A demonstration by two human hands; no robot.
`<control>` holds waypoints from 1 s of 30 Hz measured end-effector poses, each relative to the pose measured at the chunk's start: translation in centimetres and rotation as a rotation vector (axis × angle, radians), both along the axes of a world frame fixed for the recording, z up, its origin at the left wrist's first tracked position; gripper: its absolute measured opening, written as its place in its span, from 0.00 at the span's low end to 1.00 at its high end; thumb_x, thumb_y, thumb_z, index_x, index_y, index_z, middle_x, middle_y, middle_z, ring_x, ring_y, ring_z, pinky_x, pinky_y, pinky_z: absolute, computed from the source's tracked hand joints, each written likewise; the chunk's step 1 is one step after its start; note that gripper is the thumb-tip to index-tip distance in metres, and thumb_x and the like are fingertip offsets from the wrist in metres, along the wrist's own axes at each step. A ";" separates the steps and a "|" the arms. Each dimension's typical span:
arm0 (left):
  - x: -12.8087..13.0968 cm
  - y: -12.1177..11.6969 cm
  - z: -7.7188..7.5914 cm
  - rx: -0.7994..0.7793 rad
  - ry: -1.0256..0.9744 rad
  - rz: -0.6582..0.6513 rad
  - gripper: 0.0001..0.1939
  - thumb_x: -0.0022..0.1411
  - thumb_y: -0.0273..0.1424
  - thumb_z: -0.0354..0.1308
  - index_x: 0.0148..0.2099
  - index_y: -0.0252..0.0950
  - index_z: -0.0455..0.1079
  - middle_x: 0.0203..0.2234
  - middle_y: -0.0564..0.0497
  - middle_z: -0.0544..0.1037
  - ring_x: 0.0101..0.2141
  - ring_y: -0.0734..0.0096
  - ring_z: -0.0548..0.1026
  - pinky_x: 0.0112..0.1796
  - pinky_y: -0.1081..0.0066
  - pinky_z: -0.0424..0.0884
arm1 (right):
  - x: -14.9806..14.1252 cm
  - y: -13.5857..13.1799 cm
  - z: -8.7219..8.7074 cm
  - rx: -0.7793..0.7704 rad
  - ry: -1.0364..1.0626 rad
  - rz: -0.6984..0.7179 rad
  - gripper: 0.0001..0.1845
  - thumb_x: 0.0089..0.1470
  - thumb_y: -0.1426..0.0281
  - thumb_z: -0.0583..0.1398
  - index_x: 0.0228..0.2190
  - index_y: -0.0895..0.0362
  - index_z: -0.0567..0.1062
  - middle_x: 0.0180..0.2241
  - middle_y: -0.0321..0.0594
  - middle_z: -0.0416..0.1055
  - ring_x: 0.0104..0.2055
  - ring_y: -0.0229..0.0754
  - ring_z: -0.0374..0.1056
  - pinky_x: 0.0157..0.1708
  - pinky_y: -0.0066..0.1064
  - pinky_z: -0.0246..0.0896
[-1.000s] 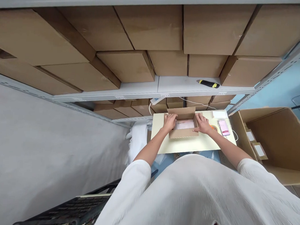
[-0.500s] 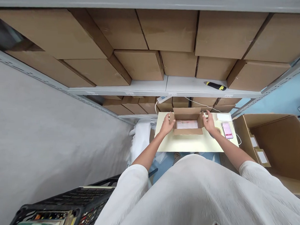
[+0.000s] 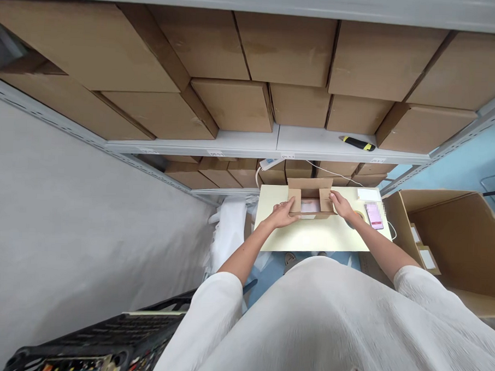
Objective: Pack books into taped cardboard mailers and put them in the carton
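Observation:
A small cardboard box (image 3: 310,184) sits on the pale yellow table (image 3: 310,240), its back flap raised and its side flaps folded inward. Inside lies a flat pinkish-white item (image 3: 310,205), partly covered by the flaps. My left hand (image 3: 284,213) grips the box's near left corner, thumb on the left flap and fingers along the front. At the right edge, my right hand (image 3: 342,205) has its fingers closed on the cardboard. A roll of tape (image 3: 356,215) is partly hidden under my right wrist.
A phone (image 3: 374,215) and a white stack (image 3: 369,194) lie on the table's right. Shelves above hold brown cartons (image 3: 232,104) and a utility knife (image 3: 358,143). A large open carton (image 3: 458,233) stands right, white wrapping (image 3: 230,228) left, and a black crate (image 3: 142,334) lower left.
The box's left and right flaps have folded inward over the opening. My left hand has moved right and down to the box's near corner; my right hand has lowered slightly.

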State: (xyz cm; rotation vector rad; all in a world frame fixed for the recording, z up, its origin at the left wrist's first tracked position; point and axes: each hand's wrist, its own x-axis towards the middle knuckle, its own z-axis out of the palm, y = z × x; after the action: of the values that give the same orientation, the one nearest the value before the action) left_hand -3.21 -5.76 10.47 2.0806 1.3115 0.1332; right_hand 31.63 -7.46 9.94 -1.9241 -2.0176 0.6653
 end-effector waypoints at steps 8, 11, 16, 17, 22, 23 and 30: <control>2.3 2.4 -0.1 0.078 0.000 0.238 0.44 0.75 0.41 0.57 0.85 0.37 0.45 0.68 0.33 0.74 0.65 0.41 0.74 0.63 0.51 0.69 | 0.0 3.3 0.3 -0.074 0.074 -0.128 0.46 0.72 0.49 0.49 0.80 0.56 0.48 0.67 0.58 0.70 0.57 0.58 0.77 0.60 0.53 0.73; 3.1 2.3 -0.5 0.214 0.037 0.234 0.49 0.71 0.38 0.62 0.85 0.36 0.44 0.76 0.29 0.62 0.73 0.33 0.62 0.69 0.42 0.60 | -0.4 5.1 0.1 0.022 -0.027 -0.094 0.50 0.70 0.50 0.51 0.82 0.58 0.43 0.75 0.62 0.56 0.71 0.65 0.65 0.67 0.60 0.64; 3.6 1.7 -0.7 0.314 0.056 0.146 0.51 0.70 0.37 0.63 0.86 0.40 0.41 0.82 0.31 0.46 0.80 0.34 0.47 0.74 0.35 0.45 | -1.1 5.9 0.6 0.027 -0.135 0.013 0.50 0.68 0.52 0.52 0.82 0.50 0.40 0.79 0.56 0.53 0.76 0.74 0.53 0.68 0.71 0.55; 3.6 1.7 -0.7 0.329 0.056 0.136 0.50 0.71 0.37 0.62 0.86 0.40 0.41 0.83 0.32 0.45 0.80 0.35 0.45 0.75 0.35 0.43 | -1.3 5.5 0.7 0.032 -0.148 0.018 0.48 0.69 0.53 0.51 0.82 0.51 0.44 0.77 0.56 0.56 0.75 0.73 0.53 0.68 0.70 0.55; 3.6 1.4 -1.0 0.362 0.077 0.022 0.41 0.72 0.27 0.52 0.84 0.37 0.50 0.81 0.32 0.52 0.80 0.40 0.48 0.75 0.35 0.42 | -1.9 1.2 0.1 0.095 -0.182 0.058 0.37 0.72 0.55 0.51 0.75 0.53 0.65 0.73 0.57 0.62 0.74 0.67 0.54 0.71 0.62 0.52; 3.6 1.3 -1.2 0.350 0.094 -0.009 0.40 0.72 0.26 0.51 0.83 0.37 0.53 0.80 0.32 0.55 0.80 0.41 0.51 0.75 0.36 0.44 | -1.9 0.3 -0.3 0.085 -0.182 0.073 0.35 0.72 0.55 0.51 0.74 0.52 0.69 0.74 0.56 0.61 0.74 0.67 0.54 0.71 0.62 0.52; 3.1 0.5 -2.9 0.307 0.250 -0.094 0.36 0.76 0.25 0.43 0.82 0.36 0.57 0.80 0.35 0.59 0.78 0.45 0.56 0.74 0.37 0.49 | 0.3 -3.6 -4.1 0.087 -0.051 -0.129 0.31 0.73 0.54 0.52 0.69 0.49 0.73 0.74 0.53 0.63 0.72 0.66 0.60 0.67 0.60 0.60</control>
State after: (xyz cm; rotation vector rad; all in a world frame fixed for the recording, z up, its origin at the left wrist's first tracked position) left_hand -0.10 -5.29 7.56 2.4800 1.4062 0.0352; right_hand 31.91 -11.04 5.85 -2.0186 -1.8984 0.4942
